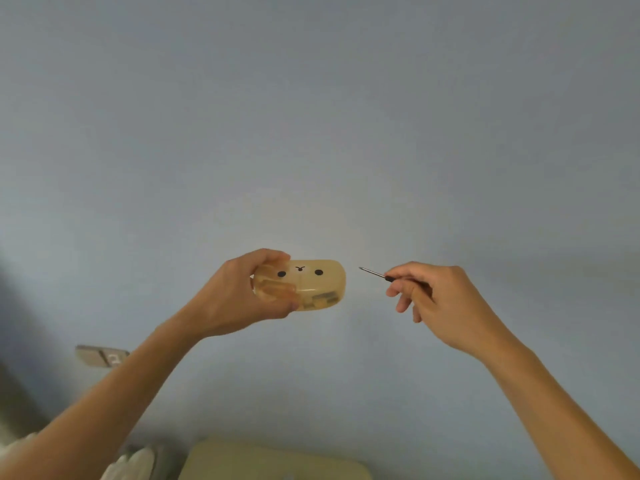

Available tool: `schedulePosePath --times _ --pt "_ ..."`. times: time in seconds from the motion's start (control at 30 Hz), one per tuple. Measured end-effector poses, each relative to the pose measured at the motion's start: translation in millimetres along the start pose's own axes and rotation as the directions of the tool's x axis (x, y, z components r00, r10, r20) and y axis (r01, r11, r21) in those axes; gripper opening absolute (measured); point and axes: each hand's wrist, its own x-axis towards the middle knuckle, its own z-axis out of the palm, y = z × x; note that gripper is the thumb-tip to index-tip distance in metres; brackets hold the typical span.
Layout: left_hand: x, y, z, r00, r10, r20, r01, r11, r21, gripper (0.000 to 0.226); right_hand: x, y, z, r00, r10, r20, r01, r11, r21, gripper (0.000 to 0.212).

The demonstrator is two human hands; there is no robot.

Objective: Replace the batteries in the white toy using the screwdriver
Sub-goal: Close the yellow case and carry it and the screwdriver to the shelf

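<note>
Between both hands — toy [304, 284], screwdriver [375, 273].

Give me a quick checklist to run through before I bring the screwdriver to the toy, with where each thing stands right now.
1. Toy held firmly: ok, the left hand wraps one end of the toy.
2. Screwdriver in hand: ok, the right hand pinches the screwdriver.
3. Tip aimed at the toy: ok, it points toward the toy but is apart from it.
4. Battery cover facing the tip: not ok, the side with the face shows toward the camera.
5. Screw located: cannot tell, none is visible.
6. New batteries within reach: cannot tell, none identifiable in view.
</note>
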Motion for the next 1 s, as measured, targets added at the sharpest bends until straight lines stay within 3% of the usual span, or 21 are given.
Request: schedulePosePath --times 0.23,0.43,0.6,0.77,1.0 --pt "-88.9 5.5 -72.6 0.968 -0.134 -0.214 0.142 0.99 0.023 0.061 8.5 -68.8 41.6 0.968 -0.223 0.115 0.204 0.966 0.156 0.014" --pt "-214.8 -13.6 -165.4 0.876 -0.273 -0.397 0.334 0.938 0.092 0.066 8.6 -174.9 136.1 0.846 -0.487 0.216 0.423 0.861 0.283 0.008" --pt "-363.4 -16.2 -242.9 0.745 -0.354 -0.566 0.51 0.848 0.141 0.071 -26.8 -293.9 239.5 0.687 -0.665 0.292 0.516 0.73 0.448 0.006" --pt "-539.5 -15.8 -304.2 0.555 -0.444 -0.704 0.716 0.685 0.133 0.076 -113.7 -424.9 346.2 0.488 -0.792 0.366 0.51 0.599 0.617 0.006" --pt "-754.6 6.2 -365.6 0.297 -0.48 -0.826 0.885 0.463 0.048 0.068 -263.5 -580.3 475.3 0.267 -0.908 0.322 0.458 0.413 0.787 0.007"
